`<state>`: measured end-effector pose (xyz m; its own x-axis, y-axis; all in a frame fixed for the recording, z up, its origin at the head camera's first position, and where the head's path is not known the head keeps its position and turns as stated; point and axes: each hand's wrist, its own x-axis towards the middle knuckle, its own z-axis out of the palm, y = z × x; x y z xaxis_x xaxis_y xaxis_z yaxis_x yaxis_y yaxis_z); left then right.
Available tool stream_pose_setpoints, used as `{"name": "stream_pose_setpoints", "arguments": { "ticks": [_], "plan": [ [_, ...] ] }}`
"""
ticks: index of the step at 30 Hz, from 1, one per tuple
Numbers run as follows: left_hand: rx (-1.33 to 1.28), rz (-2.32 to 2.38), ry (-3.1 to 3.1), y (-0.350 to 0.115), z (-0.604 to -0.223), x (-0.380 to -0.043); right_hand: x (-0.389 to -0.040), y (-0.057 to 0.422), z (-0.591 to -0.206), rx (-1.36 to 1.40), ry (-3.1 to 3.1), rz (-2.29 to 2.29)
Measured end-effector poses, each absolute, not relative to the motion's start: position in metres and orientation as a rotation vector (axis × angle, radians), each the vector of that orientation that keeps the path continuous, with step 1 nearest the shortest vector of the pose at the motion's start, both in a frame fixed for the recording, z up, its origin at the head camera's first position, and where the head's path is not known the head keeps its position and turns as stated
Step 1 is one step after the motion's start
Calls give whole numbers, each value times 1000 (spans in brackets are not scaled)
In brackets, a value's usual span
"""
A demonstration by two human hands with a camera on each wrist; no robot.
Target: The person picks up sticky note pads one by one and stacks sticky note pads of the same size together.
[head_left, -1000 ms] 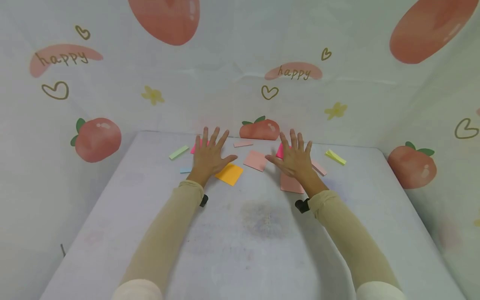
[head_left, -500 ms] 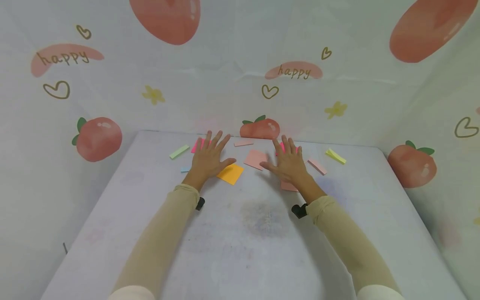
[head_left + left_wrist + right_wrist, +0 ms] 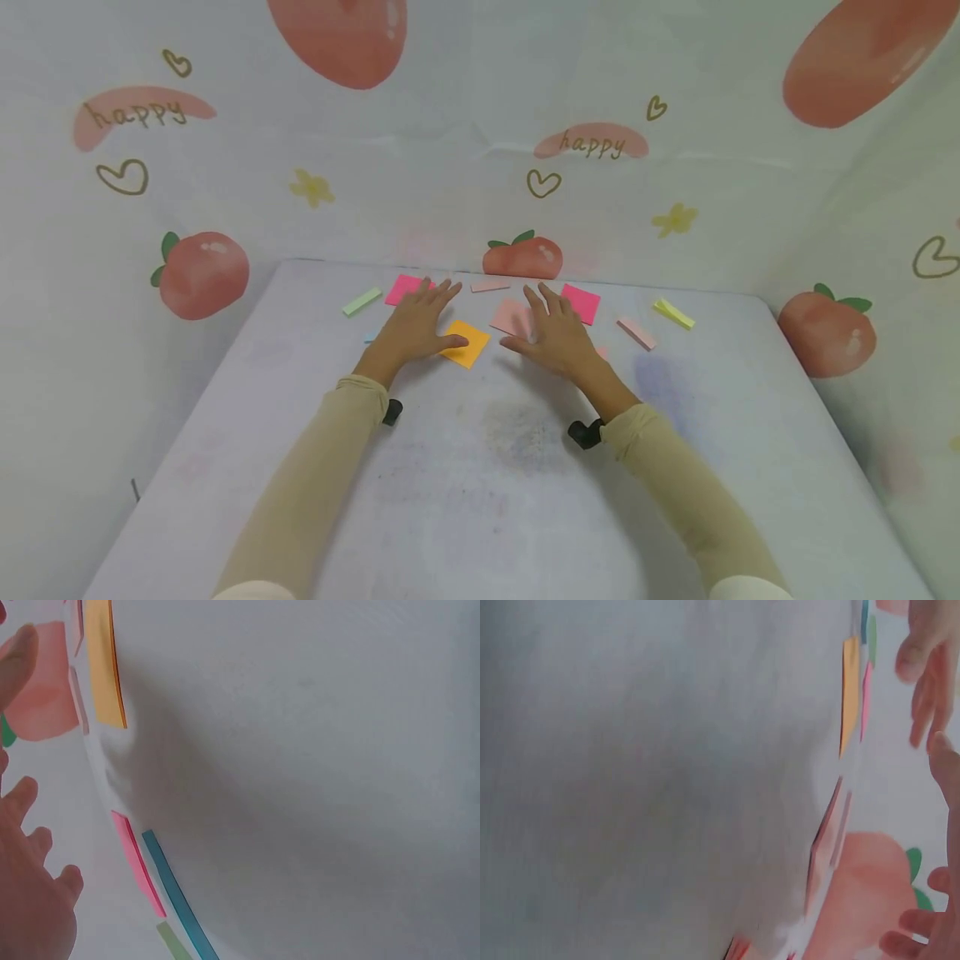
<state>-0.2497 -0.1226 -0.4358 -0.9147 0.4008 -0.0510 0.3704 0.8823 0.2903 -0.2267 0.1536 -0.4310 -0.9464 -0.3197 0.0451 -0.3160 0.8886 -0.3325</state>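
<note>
My left hand (image 3: 411,327) hovers over the table with fingers extended and holds nothing. Its thumb overlaps an orange sticky note pad (image 3: 470,347) in the head view. Just beyond its fingers lies a hot pink sticky note pad (image 3: 401,288). A blue strip (image 3: 178,892) shows in the left wrist view and is mostly hidden by the hand in the head view. My right hand (image 3: 561,337), also without anything in it, hangs with spread fingers over a light pink pad (image 3: 508,317). Another hot pink pad (image 3: 582,305) lies behind it. A second light pink pad is almost wholly covered by this hand.
A pale green strip (image 3: 362,302) lies at the left, a pink strip (image 3: 490,286) at the back middle. To the right are another pink strip (image 3: 637,333) and a yellow strip (image 3: 673,314). A fruit-printed cloth (image 3: 420,167) hangs behind the white table (image 3: 465,500).
Both hands have drawn back slightly toward the person and turned inward, thumbs lower. The right hand has also shifted left, uncovering the hot pink pad. The sticky notes have stayed in place.
</note>
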Motion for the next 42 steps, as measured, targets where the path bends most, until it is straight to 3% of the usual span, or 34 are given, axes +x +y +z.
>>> {"name": "stream_pose_setpoints", "arguments": {
  "ticks": [24, 42],
  "plan": [
    [596, 664, 2740, -137, -433, -236, -211, 93, -444, -689, 2908, -576],
    [573, 610, 2715, -135, -445, -243, -207, 76, -453, -609, 2931, -606]
  ]
}}
